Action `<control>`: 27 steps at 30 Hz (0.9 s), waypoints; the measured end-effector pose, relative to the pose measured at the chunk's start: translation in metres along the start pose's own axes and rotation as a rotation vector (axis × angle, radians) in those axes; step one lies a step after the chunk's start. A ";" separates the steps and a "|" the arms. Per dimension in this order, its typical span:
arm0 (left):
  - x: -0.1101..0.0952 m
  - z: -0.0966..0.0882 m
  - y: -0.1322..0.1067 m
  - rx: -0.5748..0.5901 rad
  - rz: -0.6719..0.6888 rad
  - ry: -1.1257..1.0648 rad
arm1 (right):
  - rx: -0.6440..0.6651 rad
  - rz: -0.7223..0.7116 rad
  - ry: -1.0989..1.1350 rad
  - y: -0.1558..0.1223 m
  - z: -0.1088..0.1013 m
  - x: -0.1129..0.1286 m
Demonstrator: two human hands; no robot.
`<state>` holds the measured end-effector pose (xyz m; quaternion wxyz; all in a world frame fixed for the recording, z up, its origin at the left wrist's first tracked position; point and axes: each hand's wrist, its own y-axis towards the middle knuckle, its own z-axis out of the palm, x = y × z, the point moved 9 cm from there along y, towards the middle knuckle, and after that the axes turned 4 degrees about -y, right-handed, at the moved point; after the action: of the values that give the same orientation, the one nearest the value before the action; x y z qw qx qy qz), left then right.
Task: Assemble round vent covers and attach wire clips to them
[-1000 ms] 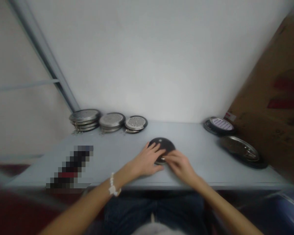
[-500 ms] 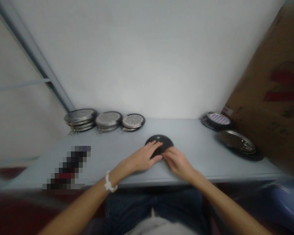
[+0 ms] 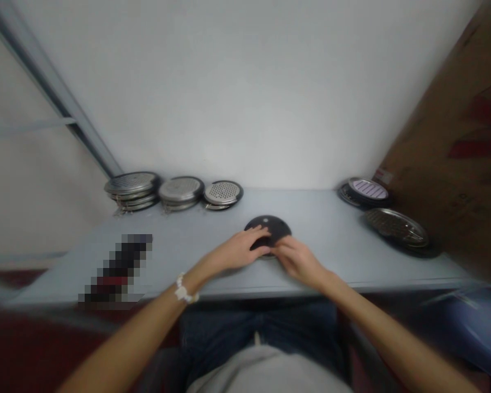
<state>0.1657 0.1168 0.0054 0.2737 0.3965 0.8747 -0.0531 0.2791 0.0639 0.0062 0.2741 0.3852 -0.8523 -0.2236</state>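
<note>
A dark round disc [image 3: 271, 225] lies flat on the grey table [image 3: 188, 240], near its front edge. My left hand [image 3: 239, 250] rests on the disc's near left part with fingers stretched over it. My right hand [image 3: 297, 260] meets it at the disc's near edge, fingers curled and pinching there. What the right fingers grip beneath is hidden and blurred. A white bead bracelet [image 3: 183, 291] is on my left wrist.
Three stacks of round perforated metal lids [image 3: 133, 188] [image 3: 180, 191] [image 3: 223, 194] stand along the back left. Two more round pieces [image 3: 366, 191] [image 3: 396, 226] lie at the right beside a large cardboard box [image 3: 454, 164]. A pixelated dark object [image 3: 117, 267] lies front left.
Both hands stay on the dark disc, with only small finger shifts. The view has drifted slightly, so everything sits a little higher in the picture.
</note>
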 end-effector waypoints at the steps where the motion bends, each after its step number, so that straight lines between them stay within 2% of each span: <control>1: 0.000 0.000 0.001 0.003 0.003 0.001 | 0.004 -0.001 -0.004 0.000 0.000 0.000; 7: 0.004 0.003 0.006 0.035 0.002 0.011 | 0.013 -0.035 -0.034 -0.001 -0.001 0.000; 16: 0.005 0.002 0.011 0.062 -0.058 0.011 | 0.098 0.018 -0.001 -0.002 0.004 -0.002; 23: 0.010 0.004 0.009 0.024 -0.052 0.014 | 0.086 0.077 -0.021 -0.005 0.005 -0.010; 27: 0.012 0.006 0.008 0.031 -0.029 0.050 | 0.107 0.045 -0.064 -0.002 0.006 -0.008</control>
<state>0.1678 0.1284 -0.0045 0.2445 0.3894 0.8859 -0.0607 0.2804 0.0701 -0.0020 0.2309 0.3727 -0.8798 -0.1838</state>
